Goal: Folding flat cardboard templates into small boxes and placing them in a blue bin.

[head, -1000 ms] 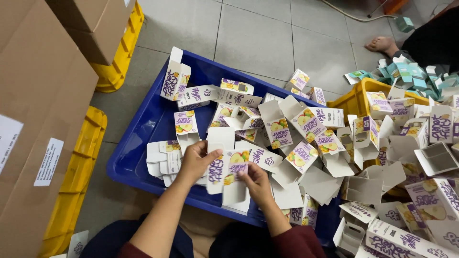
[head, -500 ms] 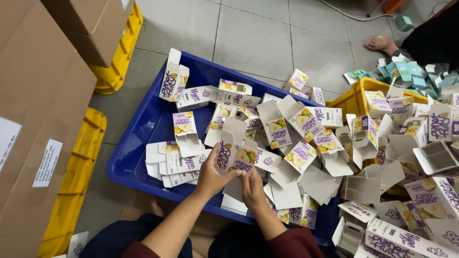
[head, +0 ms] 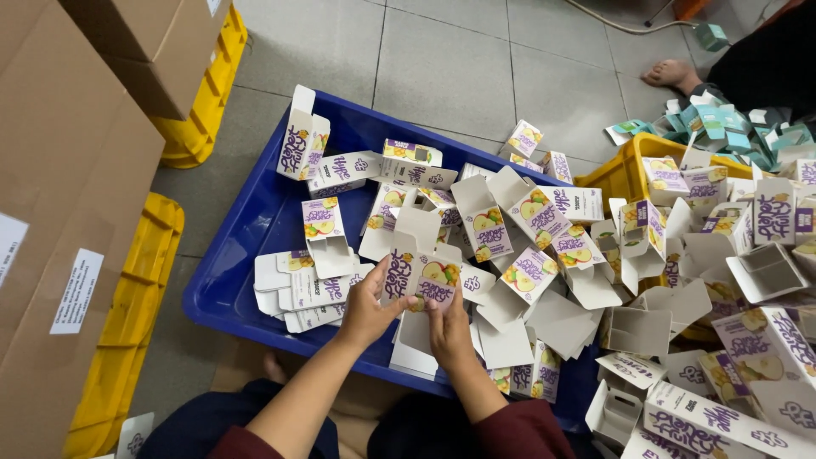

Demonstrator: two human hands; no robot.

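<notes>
Small printed carton [head: 422,274], white and purple with fruit picture: clamped in both grips above near edge of blue tray [head: 246,255]. Left hand [head: 365,308] at carton's left side, thumb across front. Right hand [head: 449,327] beneath right side, fingers pinching. Loose folded cartons [head: 527,229] heaped in tray. Flat carton blanks [head: 293,289] stacked just left of hands. Yellow crate [head: 625,174] to right.

Small white-purple carton [head: 422,276], fruit print, half-erected, upright, top flaps open. Pinched between both hands over blue tray's 6 o'clock edge.
</notes>
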